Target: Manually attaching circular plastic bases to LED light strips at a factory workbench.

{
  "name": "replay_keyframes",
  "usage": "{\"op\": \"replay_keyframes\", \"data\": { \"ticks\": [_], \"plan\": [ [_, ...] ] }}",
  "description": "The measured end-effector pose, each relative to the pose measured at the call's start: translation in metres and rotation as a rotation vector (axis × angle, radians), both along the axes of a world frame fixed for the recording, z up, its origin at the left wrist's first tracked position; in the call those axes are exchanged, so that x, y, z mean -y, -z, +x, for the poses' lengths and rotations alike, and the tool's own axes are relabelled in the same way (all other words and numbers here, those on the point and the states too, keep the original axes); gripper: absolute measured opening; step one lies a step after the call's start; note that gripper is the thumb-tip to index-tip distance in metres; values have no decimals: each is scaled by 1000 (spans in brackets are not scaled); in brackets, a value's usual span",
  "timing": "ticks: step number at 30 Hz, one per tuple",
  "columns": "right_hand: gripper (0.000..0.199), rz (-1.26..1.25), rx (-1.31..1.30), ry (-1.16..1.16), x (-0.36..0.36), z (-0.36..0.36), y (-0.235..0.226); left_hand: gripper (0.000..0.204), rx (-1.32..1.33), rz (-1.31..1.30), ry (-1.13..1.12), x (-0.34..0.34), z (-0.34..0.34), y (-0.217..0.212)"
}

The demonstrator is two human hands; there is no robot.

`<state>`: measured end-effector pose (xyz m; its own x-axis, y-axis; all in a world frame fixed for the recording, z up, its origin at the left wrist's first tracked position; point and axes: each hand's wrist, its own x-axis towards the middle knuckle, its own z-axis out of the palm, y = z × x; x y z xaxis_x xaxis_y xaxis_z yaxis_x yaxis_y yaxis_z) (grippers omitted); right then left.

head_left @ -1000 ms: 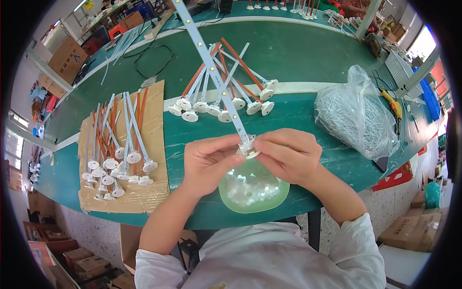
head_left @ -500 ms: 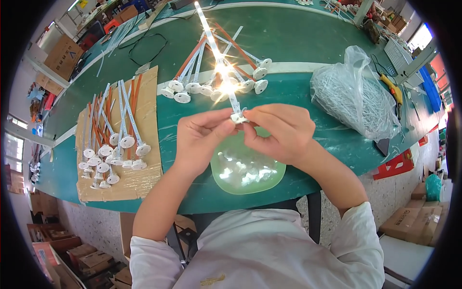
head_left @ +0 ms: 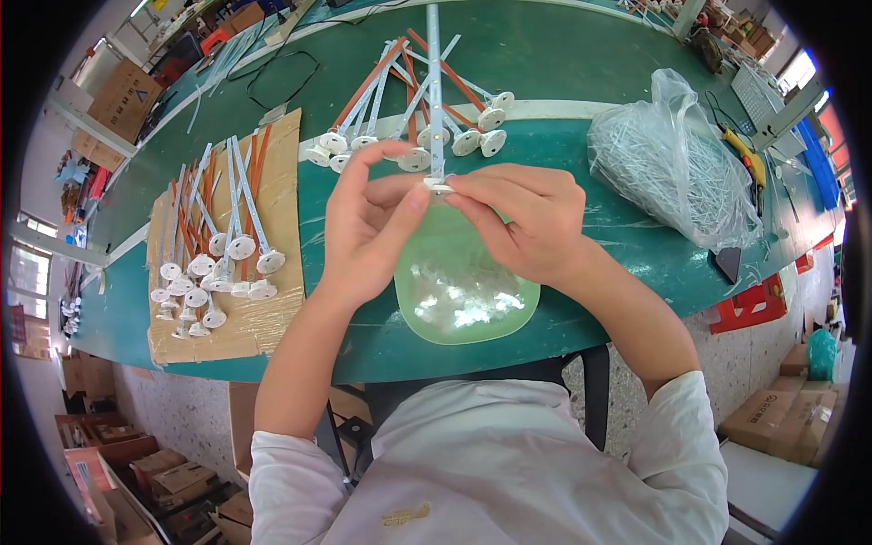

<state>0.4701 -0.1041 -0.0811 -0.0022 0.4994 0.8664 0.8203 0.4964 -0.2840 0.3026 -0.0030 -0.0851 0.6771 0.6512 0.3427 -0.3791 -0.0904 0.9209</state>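
Between my hands, over the near part of the table, a narrow white LED strip (head_left: 435, 86) stands out from its small white round base (head_left: 438, 184); its lights are off. My right hand (head_left: 527, 213) pinches the base between thumb and fingertips. On the base's other side, my left hand (head_left: 368, 218) has its thumb and a bent finger against it, with the index finger lifted away. Just below, a light green bowl (head_left: 422, 329) holds small shiny clear pieces. Behind the strip lie several similar strips with round bases (head_left: 491, 118), some orange-backed.
At left, a cardboard sheet (head_left: 272, 318) carries several more strips with bases. To the right sits a clear plastic bag (head_left: 672, 173) of thin white pieces, beside a yellow-handled tool (head_left: 745, 156). A black cable (head_left: 291, 68) lies far left. A red crate (head_left: 752, 304) stands below the table's right edge.
The strip was glowing brightly and is now dark. It has swung more upright in view, and its base has moved slightly away from me. My left index finger has lifted off the base.
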Motion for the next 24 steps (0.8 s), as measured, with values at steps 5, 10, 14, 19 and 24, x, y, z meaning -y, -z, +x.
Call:
{"op": "replay_keyframes", "data": {
  "ticks": [5,10,14,19,24],
  "plan": [
    [18,-114,-59,-91,-1,-6,1,26,-38,562,-94,-5,2,-1],
    [20,-479,36,-73,5,2,-7,27,-141,672,-242,-21,-7,0],
    [22,-663,452,-55,13,10,-14,29,-240,794,-308,-23,-6,5],
    [21,-797,504,14,14,5,-9,33,-210,944,-296,-19,-2,8],
    [18,-831,519,17,14,6,-5,29,-175,931,-291,-16,-1,9]
  ]
}}
